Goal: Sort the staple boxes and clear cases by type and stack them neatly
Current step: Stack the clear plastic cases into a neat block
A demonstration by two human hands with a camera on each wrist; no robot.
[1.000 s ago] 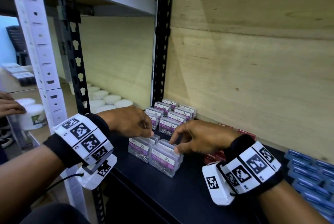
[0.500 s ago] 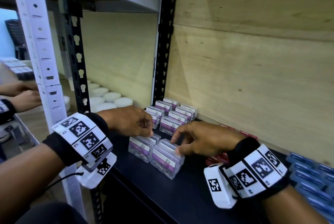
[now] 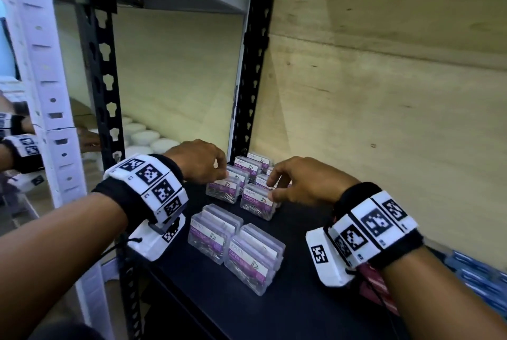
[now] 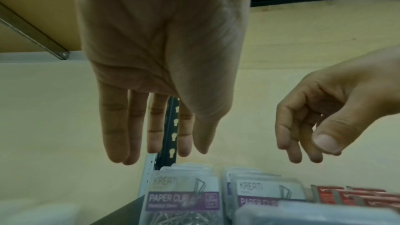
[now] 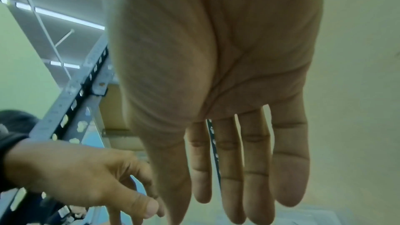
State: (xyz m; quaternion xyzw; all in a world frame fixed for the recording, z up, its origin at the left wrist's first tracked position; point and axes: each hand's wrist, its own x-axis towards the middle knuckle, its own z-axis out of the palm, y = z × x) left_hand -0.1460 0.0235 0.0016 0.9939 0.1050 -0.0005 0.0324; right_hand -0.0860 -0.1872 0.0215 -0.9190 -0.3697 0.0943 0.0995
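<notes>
Hands, left (image 3: 200, 161) and right (image 3: 300, 183), are reaching with loosely extended, empty fingers over far paper-clip cases (image 3: 241, 191); a careless nudge is likely toppling the upright rows on the shelf (image 3: 274, 298).

We saw our left hand (image 4: 164, 67) hanging palm toward the camera, its fingers (image 4: 114, 126) straight and held together, pointing down and holding nothing. Below them stood two clear cases (image 4: 181, 199) side by side, each labelled KREATI PAPER CLIP on a purple band, with metal clips visible inside the left one. A blurred clear case edge (image 4: 314, 215) crossed the lower right corner. Red boxes (image 4: 350, 196) lay just beyond. Our right hand (image 4: 324, 122) hovered at right, fingers loosely curled, apart from the cases.
</notes>
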